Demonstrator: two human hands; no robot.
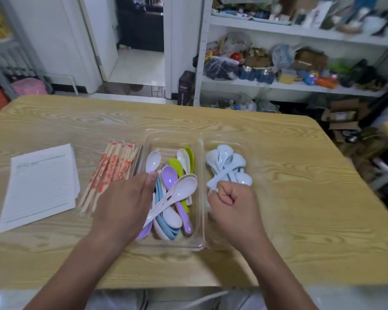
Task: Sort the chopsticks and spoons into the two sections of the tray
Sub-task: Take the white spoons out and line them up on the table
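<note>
A clear two-section tray (173, 135) lies under both hands. Coloured spoons (173, 193), white, purple, green and blue, are heaped in the section between the left hand (126, 198) and the right hand (232, 203). Pale blue spoons (225, 164) cluster just beyond the right knuckles. Chopsticks (109, 171) in red-printed wrappers lie fanned outside the tray, just left of the left hand.

A: Where's your left hand (123, 198)?
B: Palm down, back towards me, thumb straight beside the fingers. They dip away past the knuckles, so I can't see how they lie.
A: And your right hand (232, 199)?
B: Fingers curled tight into a fist — both forearms bare, reaching forward.
</note>
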